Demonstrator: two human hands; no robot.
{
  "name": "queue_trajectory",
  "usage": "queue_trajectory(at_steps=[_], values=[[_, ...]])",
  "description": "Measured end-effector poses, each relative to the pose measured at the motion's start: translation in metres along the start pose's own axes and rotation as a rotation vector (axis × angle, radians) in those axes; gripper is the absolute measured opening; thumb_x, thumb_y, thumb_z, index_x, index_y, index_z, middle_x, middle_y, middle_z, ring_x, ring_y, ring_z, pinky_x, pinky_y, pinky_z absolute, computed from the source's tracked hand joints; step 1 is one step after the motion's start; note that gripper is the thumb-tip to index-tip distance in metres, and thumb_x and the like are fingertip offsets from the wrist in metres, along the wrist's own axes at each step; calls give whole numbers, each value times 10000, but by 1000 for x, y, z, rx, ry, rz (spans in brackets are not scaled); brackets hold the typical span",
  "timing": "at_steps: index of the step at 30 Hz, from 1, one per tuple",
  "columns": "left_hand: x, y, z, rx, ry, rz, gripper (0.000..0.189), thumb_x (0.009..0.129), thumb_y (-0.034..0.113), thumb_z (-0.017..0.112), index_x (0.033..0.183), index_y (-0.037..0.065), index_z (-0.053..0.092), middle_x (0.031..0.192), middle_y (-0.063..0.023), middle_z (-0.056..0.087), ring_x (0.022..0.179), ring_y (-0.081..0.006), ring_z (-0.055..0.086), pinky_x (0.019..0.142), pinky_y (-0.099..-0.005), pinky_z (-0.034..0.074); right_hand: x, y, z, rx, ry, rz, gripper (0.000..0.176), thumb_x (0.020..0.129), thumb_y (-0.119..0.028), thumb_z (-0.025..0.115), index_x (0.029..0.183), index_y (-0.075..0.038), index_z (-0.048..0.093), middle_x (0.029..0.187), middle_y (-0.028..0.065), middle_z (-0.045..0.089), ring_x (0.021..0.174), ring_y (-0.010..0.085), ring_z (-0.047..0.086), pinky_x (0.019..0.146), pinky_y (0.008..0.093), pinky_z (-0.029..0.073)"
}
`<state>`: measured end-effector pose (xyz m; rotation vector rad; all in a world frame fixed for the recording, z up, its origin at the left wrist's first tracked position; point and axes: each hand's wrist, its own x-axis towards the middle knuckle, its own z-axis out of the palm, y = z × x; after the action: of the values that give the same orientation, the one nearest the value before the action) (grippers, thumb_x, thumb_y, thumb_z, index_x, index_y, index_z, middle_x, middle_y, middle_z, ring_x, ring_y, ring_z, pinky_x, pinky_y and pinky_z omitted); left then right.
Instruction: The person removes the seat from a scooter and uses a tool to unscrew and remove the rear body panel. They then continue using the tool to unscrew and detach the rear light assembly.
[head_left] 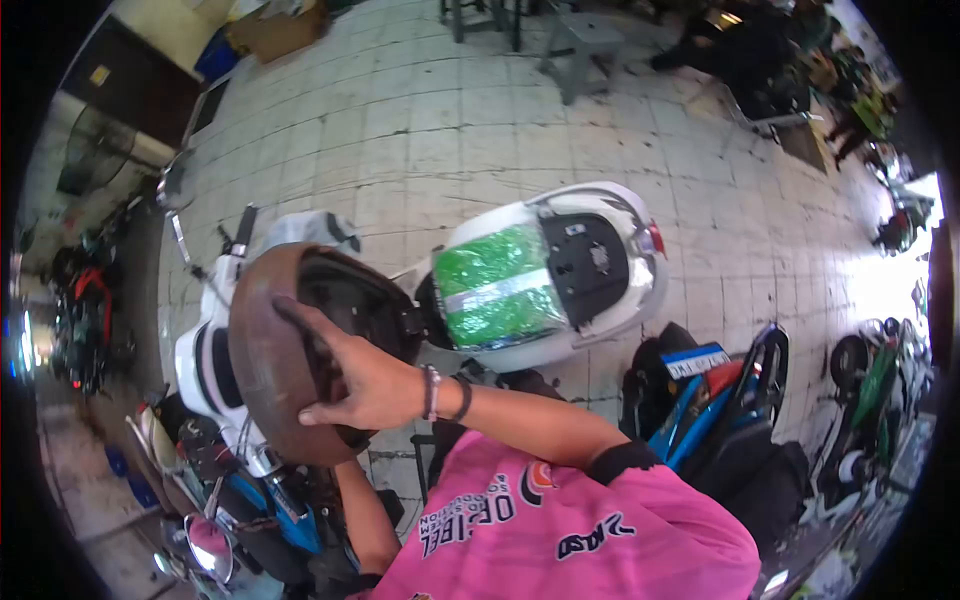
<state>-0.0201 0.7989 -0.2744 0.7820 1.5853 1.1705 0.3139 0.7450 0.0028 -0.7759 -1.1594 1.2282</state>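
Observation:
A brown scooter seat (262, 350) stands tipped up on its hinge, with its dark underside facing right. My right hand (365, 385), with dark bracelets on the wrist, grips the seat's edge, thumb and fingers spread around it. My left forearm reaches up from the bottom to behind the seat's lower edge, which hides that hand. The seat belongs to a white scooter (500, 222). A green package (490, 275) wrapped in clear plastic, with a pale band across it, lies over the scooter's middle, beside the black rear panel (590, 265).
Blue motorcycle (690, 410) parts are close at the lower right, and more motorcycles line both sides. A grey stool (585, 45) stands on the tiled floor (400, 130). People sit at the upper right. A cardboard box (280, 35) is at the upper left.

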Motion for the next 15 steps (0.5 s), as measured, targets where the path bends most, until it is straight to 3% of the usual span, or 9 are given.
queue_trajectory(at_steps=[2,4,6,7,9,11,12,14,15], values=[[-40,-12,3,82,18,76,334,1046,287,418,1201,105,650,1100,-42,700,794,-180,685,512,-288,398,-10,-1,-14,97,4,57,1167,807,-97,854,1666,-94,65,1312,228,628,1073,294,685,902,384,558],[-80,-30,-1,189,-76,67,330,1048,279,428,1207,100,653,1108,-45,706,795,-183,699,508,-289,405,-23,6,-22,177,126,-53,1190,822,-87,850,1675,-143,22,1244,172,649,935,189,664,804,332,557],[-109,-38,-22,374,-341,-121,407,1097,314,429,1316,29,622,1151,-113,735,839,-231,760,558,-319,494,-35,12,-27,181,175,-60,1194,826,-91,852,1676,-150,17,1238,163,644,906,163,643,777,319,546],[-121,-30,-13,380,-348,-113,407,1097,314,429,1316,29,622,1151,-113,735,839,-231,760,558,-319,494,-40,9,-29,183,207,-69,1197,830,-96,855,1678,-157,12,1232,154,639,876,137,621,751,306,536],[-146,-18,5,559,-609,-251,500,1098,453,471,1308,22,613,1071,-131,747,975,-223,732,666,-348,528,-52,2,-29,184,251,-52,1176,824,-107,868,1670,-141,52,1172,133,654,835,112,587,727,281,520],[-136,-48,10,709,-739,-99,535,1106,474,461,1272,-4,634,1099,-142,746,937,-224,739,726,-344,546,-60,1,-25,150,338,32,1016,831,-170,881,1619,-96,244,1091,142,668,830,134,608,729,280,520],[-185,16,62,649,-849,-126,559,1106,474,459,1233,-32,658,1101,-149,746,941,-218,734,754,-355,551,-61,1,-21,142,336,18,1016,831,-170,881,1619,-96,244,1091,142,668,830,134,608,729,280,520],[-170,5,86,630,-876,-92,561,1107,476,455,1236,-31,660,1099,-148,747,935,-216,734,756,-352,553,-62,3,-9,-37,395,128,753,862,-320,862,1463,-48,498,1043,168,677,805,218,645,741,340,541],[-168,9,106,590,-896,-57,564,1109,477,450,1239,-29,662,1098,-146,748,930,-213,734,758,-349,554,-65,7,-5,-51,399,117,753,862,-320,862,1463,-48,498,1043,168,677,805,218,645,741,340,541]])
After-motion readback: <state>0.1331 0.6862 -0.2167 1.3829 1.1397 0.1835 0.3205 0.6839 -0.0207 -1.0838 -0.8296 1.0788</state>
